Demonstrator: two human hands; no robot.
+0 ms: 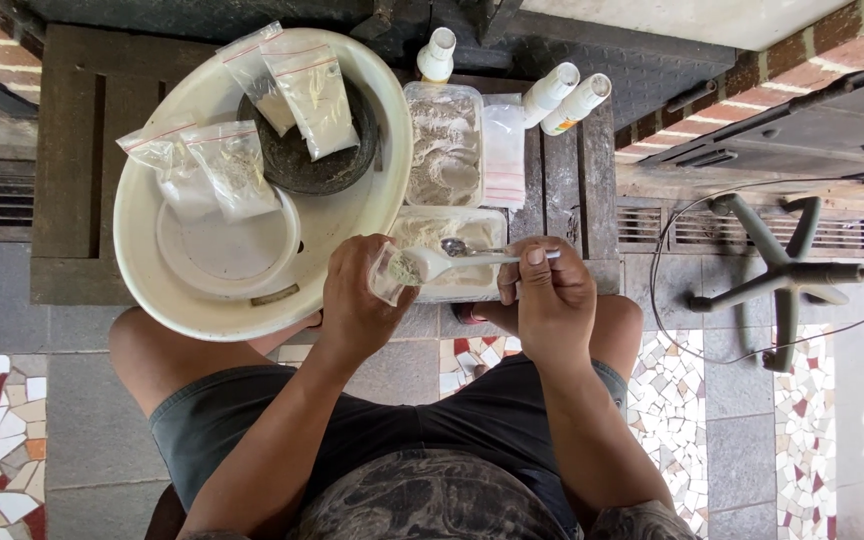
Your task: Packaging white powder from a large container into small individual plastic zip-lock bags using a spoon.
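The left hand [357, 300] is pinching a small clear plastic bag [390, 272] while the right hand [549, 295], fingers pressed together, is gripping a white plastic spoon [442, 262] tipping pale powder into it.

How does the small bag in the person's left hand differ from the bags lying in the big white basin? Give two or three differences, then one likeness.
The held bag is open, with a spoon at its mouth; the basin bags look sealed. The held bag stands gripped in the left hand; the basin bags lie loose on the basin and a dark bowl. Both are small, clear plastic, holding pale powder.
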